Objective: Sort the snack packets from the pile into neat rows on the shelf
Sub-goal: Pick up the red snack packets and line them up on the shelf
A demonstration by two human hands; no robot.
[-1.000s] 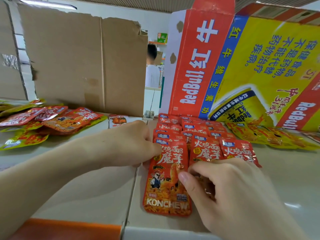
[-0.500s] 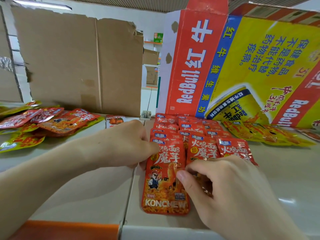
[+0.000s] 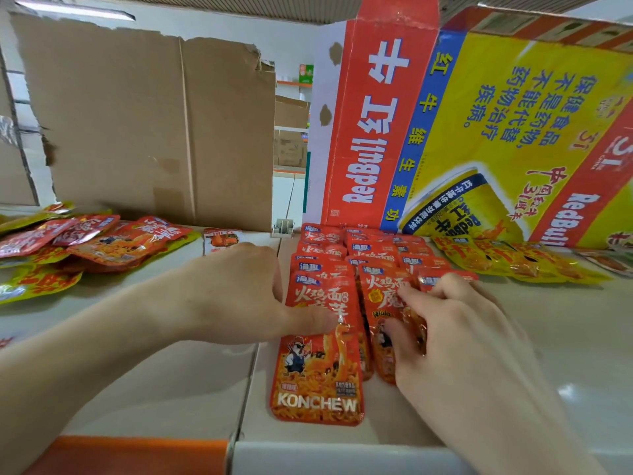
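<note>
The front red packet (image 3: 317, 375) lies flat on the shelf (image 3: 579, 320), first in its row. The left hand (image 3: 236, 293) presses a thumb on it; its fingers are hidden, so I cannot tell its grip. The right hand (image 3: 455, 341) seems to pinch the next packet (image 3: 380, 289).

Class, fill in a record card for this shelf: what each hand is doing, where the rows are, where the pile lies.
left hand: thumb presses KONCHEW packet
right hand: thumb and curled fingers on neighbouring red packet
rows: red packets, overlapping, before RedBull carton
pile: left, unsorted
yellow packets: right of the rows
</note>
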